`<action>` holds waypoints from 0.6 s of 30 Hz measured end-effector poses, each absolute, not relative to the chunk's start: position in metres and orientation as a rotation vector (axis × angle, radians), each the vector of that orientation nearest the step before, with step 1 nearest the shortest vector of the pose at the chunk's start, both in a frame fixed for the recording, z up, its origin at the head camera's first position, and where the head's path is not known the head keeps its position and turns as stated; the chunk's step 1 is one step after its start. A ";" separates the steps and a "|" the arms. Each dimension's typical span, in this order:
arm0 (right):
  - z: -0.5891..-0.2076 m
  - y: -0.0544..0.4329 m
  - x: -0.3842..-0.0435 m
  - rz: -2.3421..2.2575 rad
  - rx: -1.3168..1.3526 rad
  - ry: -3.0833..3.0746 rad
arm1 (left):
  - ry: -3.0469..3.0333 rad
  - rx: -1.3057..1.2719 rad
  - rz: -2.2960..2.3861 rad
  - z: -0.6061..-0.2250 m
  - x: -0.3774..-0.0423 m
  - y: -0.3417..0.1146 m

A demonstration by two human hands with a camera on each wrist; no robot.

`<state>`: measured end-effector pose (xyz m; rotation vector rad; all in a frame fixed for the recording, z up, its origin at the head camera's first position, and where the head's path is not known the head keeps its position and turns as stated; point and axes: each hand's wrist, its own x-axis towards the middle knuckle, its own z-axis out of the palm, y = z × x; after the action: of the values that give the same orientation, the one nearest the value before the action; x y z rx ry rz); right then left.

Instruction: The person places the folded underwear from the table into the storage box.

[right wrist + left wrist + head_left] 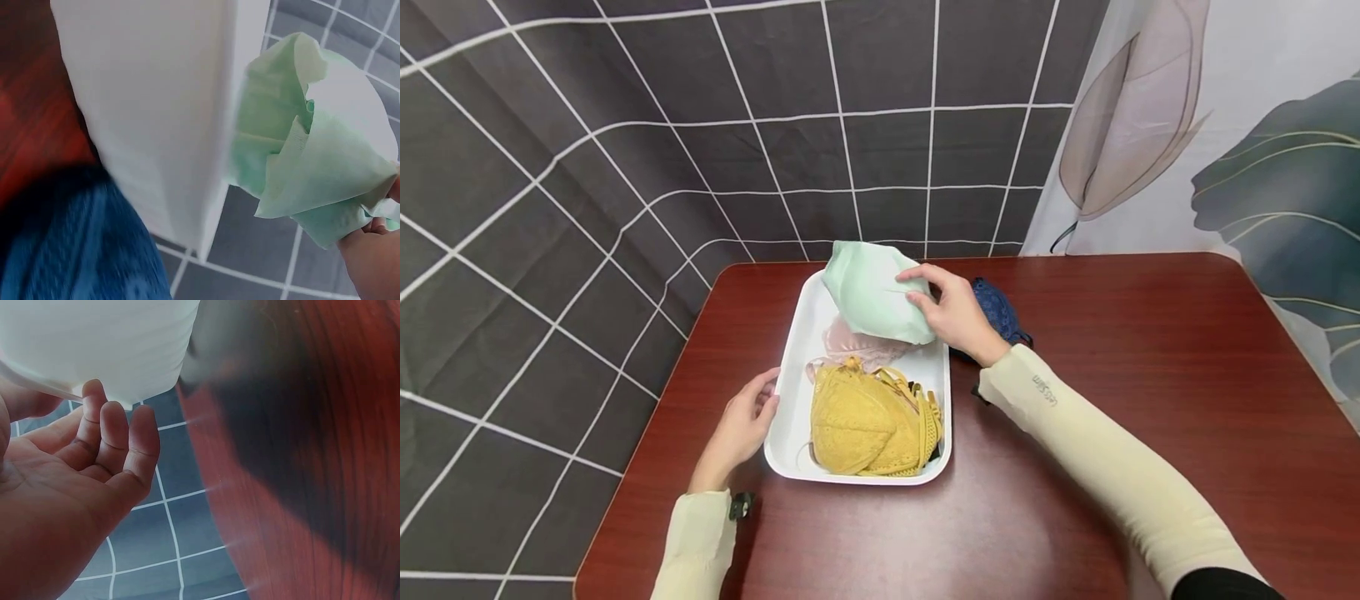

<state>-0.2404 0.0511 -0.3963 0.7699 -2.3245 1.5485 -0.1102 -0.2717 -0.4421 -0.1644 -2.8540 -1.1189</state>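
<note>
My right hand (955,310) pinches a folded mint-green bra (872,292) by its right side, at the far end of a white tray (790,442). In the right wrist view, the fingers grip the edge of the green fabric (331,150), which hangs beside the tray wall (156,112). My left hand (741,429) holds the tray's left rim; the left wrist view shows its fingers (112,434) curled at the rim's underside. A yellow bra (857,421) lies in the near part of the tray. Behind it is a pale pink bra (857,346), partly covered by the green one.
A dark blue lace bra (996,312) lies on the table right of the tray, partly hidden by my right hand. The reddish-brown table (1120,400) extends to the right. Behind and to the left hangs a dark grid-patterned cloth (880,158).
</note>
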 end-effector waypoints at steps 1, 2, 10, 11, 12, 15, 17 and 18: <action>-0.398 0.047 -0.241 1.549 0.781 -2.337 | -2.855 -0.165 -1.118 -0.442 -0.110 -0.272; -0.401 0.044 -0.242 1.547 0.788 -2.348 | -2.855 -0.168 -1.117 -0.442 -0.110 -0.272; -0.417 0.026 -0.248 1.536 0.804 -2.494 | -2.855 -0.176 -1.110 -0.441 -0.111 -0.272; -0.419 0.025 -0.249 1.534 0.799 -2.516 | -2.855 -0.175 -1.109 -0.441 -0.111 -0.272; -0.421 0.023 -0.250 1.527 0.795 -2.539 | -2.856 -0.174 -1.107 -0.441 -0.111 -0.273; -0.426 0.018 -0.252 1.493 0.754 -2.621 | -2.850 -0.175 -1.105 -0.443 -0.111 -0.273; -0.429 0.016 -0.252 1.461 0.708 -2.687 | -2.844 -0.178 -1.104 -0.444 -0.112 -0.273; -0.431 0.015 -0.252 1.447 0.687 -2.723 | -2.839 -0.182 -1.103 -0.444 -0.112 -0.274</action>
<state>-0.2519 0.0154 -0.4307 0.6874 -2.7230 1.4468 -0.1117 -0.2737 -0.4442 -0.1820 -2.8392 -1.1030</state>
